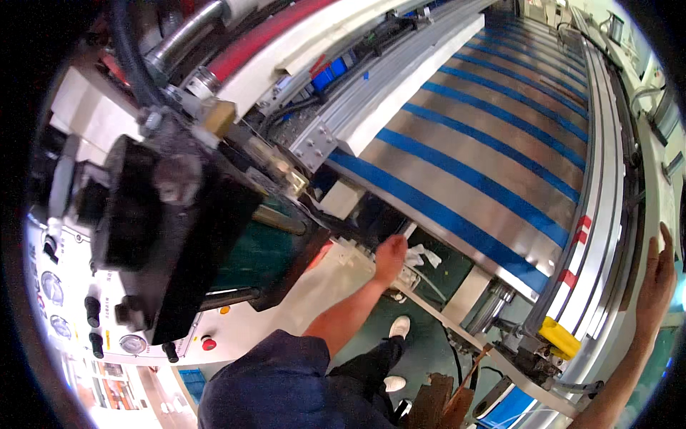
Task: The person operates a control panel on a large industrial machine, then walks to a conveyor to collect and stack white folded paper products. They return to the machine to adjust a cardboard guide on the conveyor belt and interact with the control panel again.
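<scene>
- The room was a workshop crowded with machinery, with a green floor (371,318) showing low in the middle.
- A striped bed (471,168), silver with blue bands, ran from the middle toward the upper right, lying between the two hands.
- The left hand (390,256) was curled into a loose fist just off the bed's near end; a pale strip (409,230) stuck out beside its knuckles, but I could not tell whether the fingers were clamped on it.
- The right hand (656,279) lay at the far right with its fingers extended and apart, against or just over the pale side frame (647,207); I could not tell if it touched.
- A white rag (426,257), crumpled, lay just right of the left hand, below the bed's edge.
- A grey rail (597,186) followed the bed's right side, with a yellow block (559,338) at its near end.
- A metal beam (400,86) slanted along the bed's left side, and a red roller (264,36) lay beyond it.
- A bulky black bracket (193,250) stood at the left, before a white panel (250,325) with gauges (133,344) and a red button (208,343).
- Pale shoes (400,327) stood on the floor, below the left hand.
</scene>
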Demonstrator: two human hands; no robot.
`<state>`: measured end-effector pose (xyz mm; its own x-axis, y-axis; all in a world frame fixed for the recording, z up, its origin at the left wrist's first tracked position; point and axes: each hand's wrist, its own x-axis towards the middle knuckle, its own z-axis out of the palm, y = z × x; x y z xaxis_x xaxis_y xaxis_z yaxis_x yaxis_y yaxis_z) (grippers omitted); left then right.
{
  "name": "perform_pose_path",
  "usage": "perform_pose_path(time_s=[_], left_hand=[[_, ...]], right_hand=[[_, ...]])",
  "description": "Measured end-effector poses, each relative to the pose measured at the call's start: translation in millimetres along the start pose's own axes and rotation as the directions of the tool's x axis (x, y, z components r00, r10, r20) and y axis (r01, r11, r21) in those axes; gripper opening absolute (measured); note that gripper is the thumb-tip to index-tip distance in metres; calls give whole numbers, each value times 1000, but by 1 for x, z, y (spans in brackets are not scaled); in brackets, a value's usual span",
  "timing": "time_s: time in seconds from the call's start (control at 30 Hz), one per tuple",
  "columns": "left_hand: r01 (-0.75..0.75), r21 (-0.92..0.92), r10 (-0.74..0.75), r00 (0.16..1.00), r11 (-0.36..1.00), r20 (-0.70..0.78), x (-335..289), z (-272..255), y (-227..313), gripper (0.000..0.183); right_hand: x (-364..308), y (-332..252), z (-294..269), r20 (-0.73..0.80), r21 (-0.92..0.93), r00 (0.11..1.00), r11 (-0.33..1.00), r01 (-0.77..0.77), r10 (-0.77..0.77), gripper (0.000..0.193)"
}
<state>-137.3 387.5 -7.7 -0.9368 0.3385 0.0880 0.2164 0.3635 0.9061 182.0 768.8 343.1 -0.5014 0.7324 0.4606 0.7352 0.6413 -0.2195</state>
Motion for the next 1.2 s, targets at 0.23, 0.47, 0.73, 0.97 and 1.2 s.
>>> perform_pose_path(time_s=[0.23, 0.47, 0.73, 0.97, 1.2], left_hand=[[24, -235, -94, 953, 972, -289, 101, -17, 31, 16], [-49, -2, 39, 816, 999, -577, 184, -31, 34, 32], [-137, 41, 135, 808, 990, -574, 241, -17, 12, 32], [-85, 85, 119, 779, 993, -616, 229, -36, -13, 46], [-173, 209, 252, 857, 962, -449, 175, -11, 62, 40]], right_hand=[[-3, -57, -41, 0, 38, 997, 996, 80, -80, 48], [6, -70, -43, 148, 252, 964, 935, -252, 220, 48], [-9, 7, -25, -83, 32, 996, 999, 34, -31, 36], [-3, -28, -23, -219, 21, 976, 1000, 0, 5, 36], [-13, -13, -32, -229, -123, 973, 991, -56, 26, 40]])
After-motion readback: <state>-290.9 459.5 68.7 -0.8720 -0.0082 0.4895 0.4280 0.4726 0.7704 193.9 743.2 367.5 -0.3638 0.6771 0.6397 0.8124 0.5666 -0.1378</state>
